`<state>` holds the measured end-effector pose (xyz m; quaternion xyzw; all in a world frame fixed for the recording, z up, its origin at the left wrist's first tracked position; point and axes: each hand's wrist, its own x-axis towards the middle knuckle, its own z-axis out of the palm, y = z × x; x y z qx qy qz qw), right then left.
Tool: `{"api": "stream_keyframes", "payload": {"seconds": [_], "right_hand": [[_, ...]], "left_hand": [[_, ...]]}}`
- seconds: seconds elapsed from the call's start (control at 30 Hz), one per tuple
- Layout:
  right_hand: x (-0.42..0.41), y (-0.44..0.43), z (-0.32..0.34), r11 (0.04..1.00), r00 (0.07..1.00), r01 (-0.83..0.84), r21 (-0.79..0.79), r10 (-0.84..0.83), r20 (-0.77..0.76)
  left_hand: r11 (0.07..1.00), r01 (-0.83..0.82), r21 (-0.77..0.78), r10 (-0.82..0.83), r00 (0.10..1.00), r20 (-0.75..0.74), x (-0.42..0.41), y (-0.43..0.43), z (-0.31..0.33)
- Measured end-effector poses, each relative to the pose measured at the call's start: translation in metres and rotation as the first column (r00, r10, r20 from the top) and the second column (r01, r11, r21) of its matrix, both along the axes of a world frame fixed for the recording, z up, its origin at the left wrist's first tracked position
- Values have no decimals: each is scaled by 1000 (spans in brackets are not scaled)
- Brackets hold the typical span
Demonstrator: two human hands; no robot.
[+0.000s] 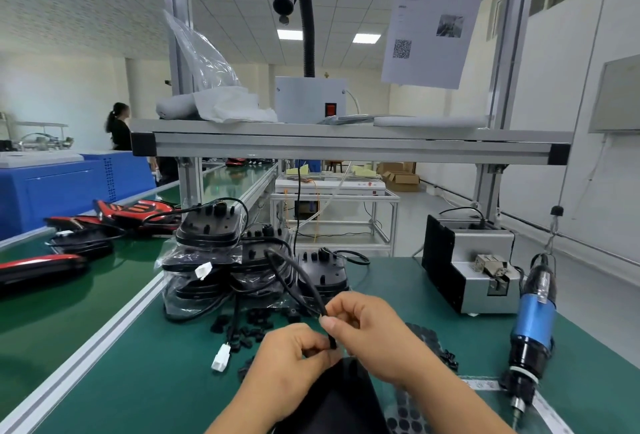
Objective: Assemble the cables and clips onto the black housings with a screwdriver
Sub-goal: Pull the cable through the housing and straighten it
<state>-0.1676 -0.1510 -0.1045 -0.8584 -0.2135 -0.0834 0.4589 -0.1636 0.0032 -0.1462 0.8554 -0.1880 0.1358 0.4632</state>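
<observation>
Your left hand and right hand meet low in the middle of the view, both with fingers curled. Each pinches the same black cable, the right thumb just above the left fingertips. The cable arcs up and back towards the stacked black housings, some in clear bags. Another black housing lies under your wrists, mostly covered and cut off by the bottom edge.

You work at a green bench mat. Small black clips lie scattered beyond your left hand, beside a white connector. A blue electric screwdriver hangs tip down at the right, near a grey screw feeder. A conveyor at the left carries red and black parts. An aluminium shelf spans overhead.

Whether a clip sits between your fingertips is hidden.
</observation>
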Motion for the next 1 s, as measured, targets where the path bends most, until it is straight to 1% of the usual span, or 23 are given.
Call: {"api": "stream_keyframes", "payload": {"seconds": [0.1, 0.17, 0.23, 0.3, 0.37, 0.47, 0.57, 0.63, 0.73, 0.83, 0.93, 1.0], "right_hand": [[-1, -3, -4, 997, 998, 57, -49, -56, 35], [-4, -5, -7, 996, 995, 85, -20, -84, 48], [-6, -6, -9, 994, 994, 100, 32, -101, 47], [-9, -7, -11, 993, 994, 93, 70, -96, 42], [-10, -6, -11, 992, 996, 79, 98, -83, 31], [-13, -4, -11, 992, 996, 83, 93, -85, 9], [-15, -2, -12, 992, 995, 102, 68, -101, -7], [-16, -1, -12, 990, 993, 108, 91, -104, -46], [-16, 0, -9, 986, 990, 115, 120, -104, -98], [-16, 1, -10, 985, 988, 134, 106, -124, -95], [-16, 0, -13, 985, 988, 142, 93, -135, -79], [-15, 0, -13, 986, 988, 141, 89, -135, -74]], "left_hand": [[1000, -11, -17, 11, 1000, -13, -3, 0, -1], [997, -25, -69, 22, 999, -41, -6, -1, -2], [987, -36, -154, 23, 996, -84, -9, -2, -3], [983, -50, -177, 33, 994, -100, -11, -2, -3], [985, -56, -160, 43, 995, -86, -13, -3, -1], [991, -63, -118, 56, 997, -62, -14, -2, 1], [996, -6, -91, -4, 994, -109, -16, 2, 4], [996, 34, -84, -46, 990, -136, -18, 5, 4], [1000, 3, -27, -6, 994, -106, -16, 5, 2], [1000, 13, -1, -13, 995, -96, -15, 7, 2], [997, 36, 71, -29, 996, -87, -13, 12, 1], [996, 36, 78, -30, 996, -79, -12, 12, 0]]}}
